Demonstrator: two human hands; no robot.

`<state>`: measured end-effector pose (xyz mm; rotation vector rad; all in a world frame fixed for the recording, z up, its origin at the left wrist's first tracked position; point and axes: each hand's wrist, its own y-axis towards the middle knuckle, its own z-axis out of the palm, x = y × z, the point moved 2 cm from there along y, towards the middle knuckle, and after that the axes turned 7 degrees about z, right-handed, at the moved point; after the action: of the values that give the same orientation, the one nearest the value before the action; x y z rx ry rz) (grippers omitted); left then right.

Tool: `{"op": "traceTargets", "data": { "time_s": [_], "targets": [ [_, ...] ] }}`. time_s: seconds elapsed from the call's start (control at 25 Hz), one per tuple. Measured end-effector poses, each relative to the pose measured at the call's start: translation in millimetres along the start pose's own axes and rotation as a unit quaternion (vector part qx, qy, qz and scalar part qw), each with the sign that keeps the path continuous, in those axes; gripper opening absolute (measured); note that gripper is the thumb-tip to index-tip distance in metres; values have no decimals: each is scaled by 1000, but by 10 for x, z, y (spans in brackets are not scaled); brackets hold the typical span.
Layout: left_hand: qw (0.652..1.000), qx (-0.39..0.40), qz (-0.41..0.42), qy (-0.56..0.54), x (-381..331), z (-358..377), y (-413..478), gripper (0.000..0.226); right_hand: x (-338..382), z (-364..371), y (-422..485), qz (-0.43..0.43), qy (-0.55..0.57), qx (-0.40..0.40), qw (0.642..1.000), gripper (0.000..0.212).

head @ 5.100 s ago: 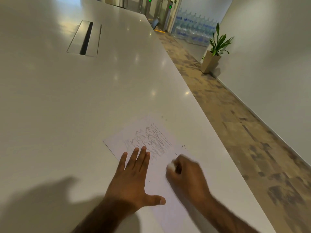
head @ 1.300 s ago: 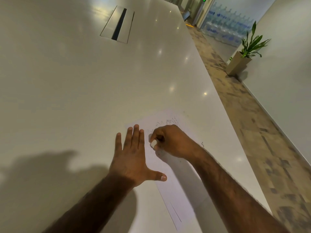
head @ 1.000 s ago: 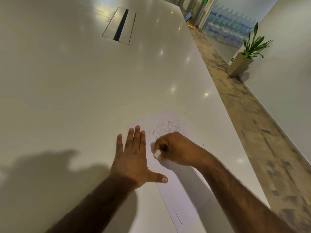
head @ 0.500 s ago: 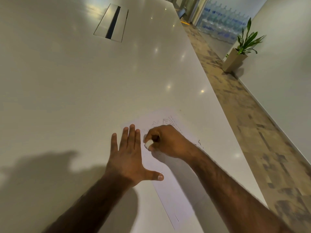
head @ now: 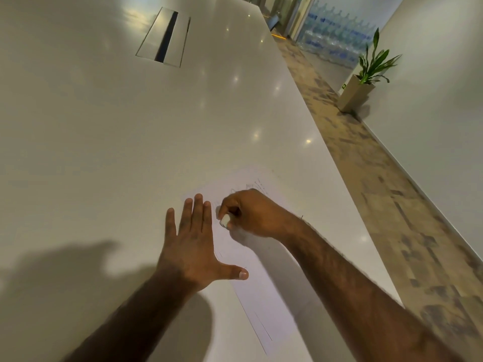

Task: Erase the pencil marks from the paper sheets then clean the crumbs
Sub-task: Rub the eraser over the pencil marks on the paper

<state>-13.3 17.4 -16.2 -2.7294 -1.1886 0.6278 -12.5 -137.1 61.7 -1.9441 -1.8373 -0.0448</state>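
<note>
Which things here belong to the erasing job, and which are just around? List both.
Job: white paper sheet with faint pencil marks; small white eraser pinched in the right hand; left hand flat on the sheet's left edge.
Just around: metal cable hatch in the white table; green potted plant in a beige planter; stacked blue water bottles.

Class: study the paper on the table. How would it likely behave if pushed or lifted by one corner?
The paper lies thin and flat, so it would probably flop and bend if lifted. On the glossy table it likely slides easily. The left hand presses flat on its edge, perhaps for that reason, while the right hand holds the eraser.
</note>
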Motion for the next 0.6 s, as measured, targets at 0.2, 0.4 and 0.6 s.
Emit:
{"op": "traceTargets", "data": {
  "time_s": [0.2,0.4,0.6],
  "targets": [
    [1000,8,-4,6,-15,-3,6,162,-270,141,-408,39,29,52,997,27],
    [999,3,31,23,-45,-26,15,149,-551,150,-534,174,215,-101,956,13],
    [993,15,106,41,-82,51,57,133,-655,277,-691,224,256,-195,920,10]
  ]
}}
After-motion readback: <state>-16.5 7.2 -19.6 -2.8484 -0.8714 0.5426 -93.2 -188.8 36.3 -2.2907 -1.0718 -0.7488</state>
